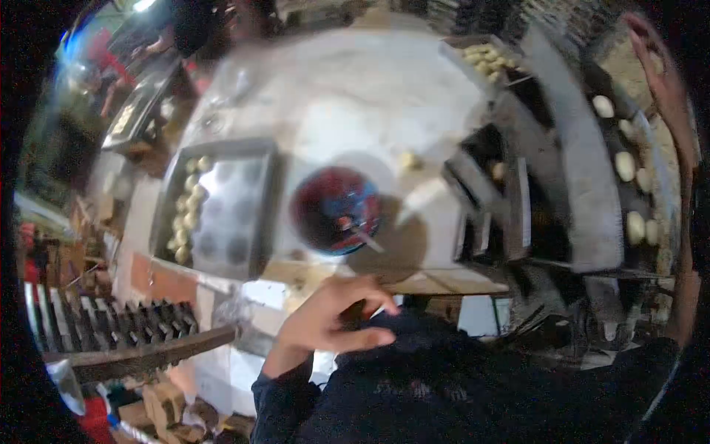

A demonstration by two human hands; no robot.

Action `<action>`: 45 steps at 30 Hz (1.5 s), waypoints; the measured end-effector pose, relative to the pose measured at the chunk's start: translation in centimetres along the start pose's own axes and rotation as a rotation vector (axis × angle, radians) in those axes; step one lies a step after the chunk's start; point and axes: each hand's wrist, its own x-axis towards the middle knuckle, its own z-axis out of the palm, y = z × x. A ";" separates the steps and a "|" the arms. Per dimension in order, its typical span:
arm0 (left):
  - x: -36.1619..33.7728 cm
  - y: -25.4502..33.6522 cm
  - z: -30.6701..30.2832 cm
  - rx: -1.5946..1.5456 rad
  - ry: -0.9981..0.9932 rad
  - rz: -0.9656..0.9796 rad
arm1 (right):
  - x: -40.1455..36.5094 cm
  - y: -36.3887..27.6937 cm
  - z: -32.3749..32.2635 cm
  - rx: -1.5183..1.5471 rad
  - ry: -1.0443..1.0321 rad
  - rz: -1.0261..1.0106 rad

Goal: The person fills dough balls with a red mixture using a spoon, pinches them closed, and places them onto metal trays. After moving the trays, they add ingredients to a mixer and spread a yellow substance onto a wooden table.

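My left hand (333,318) is held in front of my dark shirt near the table edge. Its fingers are bent and apart from the thumb, with nothing between them. Just beyond it stands a dark red and blue bowl (314,203) with a light-handled tool (366,238) resting in it. Far out at the upper right, my right hand (645,46) is stretched beside a dark tray where pale, dough-like balls (626,166) lie in rows. A pale patch shows by its palm, but blur hides what it is and how the fingers are set.
At left on the white table (362,81) is a metal tray (268,203) with several pale balls (191,201) along one side. A single ball (410,160) lies beyond the bowl. Dark metal trays (577,170) crowd the right side. A slotted rack (118,329) stands lower left.
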 end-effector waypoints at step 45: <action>-8.0 -26.0 -2.3 -0.746 0.684 -0.356 | 2.5 -44.5 23.3 2.052 -0.280 0.894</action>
